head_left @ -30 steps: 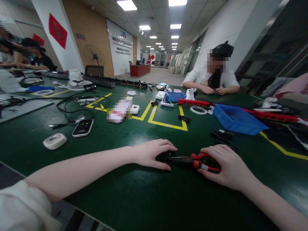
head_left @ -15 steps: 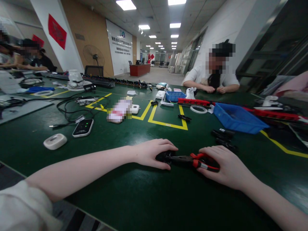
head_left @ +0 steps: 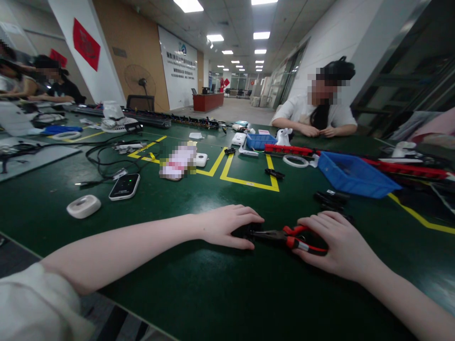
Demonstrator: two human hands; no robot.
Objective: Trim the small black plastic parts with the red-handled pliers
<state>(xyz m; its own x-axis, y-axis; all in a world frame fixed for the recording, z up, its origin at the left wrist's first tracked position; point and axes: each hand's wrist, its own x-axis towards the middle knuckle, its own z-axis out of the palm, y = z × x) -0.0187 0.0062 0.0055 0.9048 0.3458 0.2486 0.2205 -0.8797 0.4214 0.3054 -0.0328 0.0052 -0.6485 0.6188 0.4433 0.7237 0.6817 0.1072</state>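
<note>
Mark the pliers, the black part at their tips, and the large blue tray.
Pliers (head_left: 292,242), head view: red handle near pivot.
Black part (head_left: 244,231), head view: exposed middle.
Blue tray (head_left: 357,185), head view: near wall.

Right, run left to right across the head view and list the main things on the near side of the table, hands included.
White rounded object → black-faced device with a green light → left hand → dark part in its grasp → red-handled pliers → right hand.

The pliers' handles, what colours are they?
The pliers' handles are red and black, as the head view shows best.
</note>
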